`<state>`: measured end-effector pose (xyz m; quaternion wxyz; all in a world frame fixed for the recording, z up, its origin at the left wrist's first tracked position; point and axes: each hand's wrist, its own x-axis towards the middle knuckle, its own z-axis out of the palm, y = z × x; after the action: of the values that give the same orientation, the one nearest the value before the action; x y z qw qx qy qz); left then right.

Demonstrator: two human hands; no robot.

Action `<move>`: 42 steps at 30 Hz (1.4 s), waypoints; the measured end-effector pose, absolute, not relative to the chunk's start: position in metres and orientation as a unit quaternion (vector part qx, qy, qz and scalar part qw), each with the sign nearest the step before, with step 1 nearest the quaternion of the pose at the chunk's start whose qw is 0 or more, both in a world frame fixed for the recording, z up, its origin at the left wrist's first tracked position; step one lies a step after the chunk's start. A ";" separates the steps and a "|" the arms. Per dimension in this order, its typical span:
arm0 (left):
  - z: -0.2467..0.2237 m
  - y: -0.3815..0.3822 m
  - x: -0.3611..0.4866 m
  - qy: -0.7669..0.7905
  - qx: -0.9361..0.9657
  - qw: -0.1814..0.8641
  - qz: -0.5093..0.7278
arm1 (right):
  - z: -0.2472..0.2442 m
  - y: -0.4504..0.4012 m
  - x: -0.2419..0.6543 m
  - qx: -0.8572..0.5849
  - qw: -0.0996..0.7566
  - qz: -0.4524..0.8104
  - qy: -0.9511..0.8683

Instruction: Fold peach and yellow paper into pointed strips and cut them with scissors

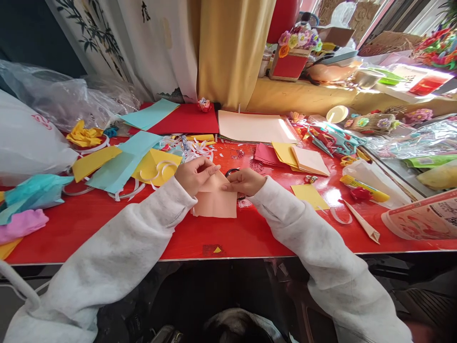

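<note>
Head view: locate the peach paper (216,205) at the centre of the frame, between your hands, its crease running left to right; both hands are in contact, neither clearly nearer. Your right hand (246,182) is clamped on its right edge, thumb on top. Your left hand (195,176) curls over its upper left; you cannot tell whether the hidden fingers grip. Note the black ring (233,171) just behind the right hand. White shreds (200,151) litter the worktop (264,238) beyond.
</note>
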<state>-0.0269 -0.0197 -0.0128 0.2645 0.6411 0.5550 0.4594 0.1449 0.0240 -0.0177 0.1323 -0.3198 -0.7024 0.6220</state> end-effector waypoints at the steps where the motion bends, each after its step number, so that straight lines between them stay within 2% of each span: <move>1: -0.013 -0.019 -0.027 0.555 0.637 0.260 0.468 | -0.018 0.025 0.146 -0.344 0.121 0.602 -0.710; 5: -0.013 -0.018 -0.028 0.561 0.630 0.249 0.475 | -0.020 0.027 0.147 -0.345 0.112 0.548 -0.754; 9: -0.017 -0.018 -0.027 0.570 0.630 0.232 0.473 | -0.016 0.023 0.143 -0.312 0.169 0.495 -0.793; 13: -0.013 -0.016 -0.030 0.530 0.620 0.327 0.478 | -0.012 0.020 0.142 -0.353 0.248 0.501 -0.750; 17: -0.004 -0.014 -0.033 0.528 0.613 0.420 0.412 | -0.009 0.024 0.145 -0.375 0.294 0.549 -0.686; 29: -0.006 -0.016 -0.031 0.547 0.603 0.414 0.408 | -0.014 0.026 0.145 -0.377 0.245 0.628 -0.636; 42: -0.004 -0.014 -0.033 0.521 0.584 0.488 0.387 | -0.012 0.026 0.144 -0.389 0.239 0.650 -0.608</move>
<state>-0.0327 -0.0144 -0.0040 0.4876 0.5844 0.5209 0.3866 0.1443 0.0259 -0.0120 0.2392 -0.3893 -0.6075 0.6498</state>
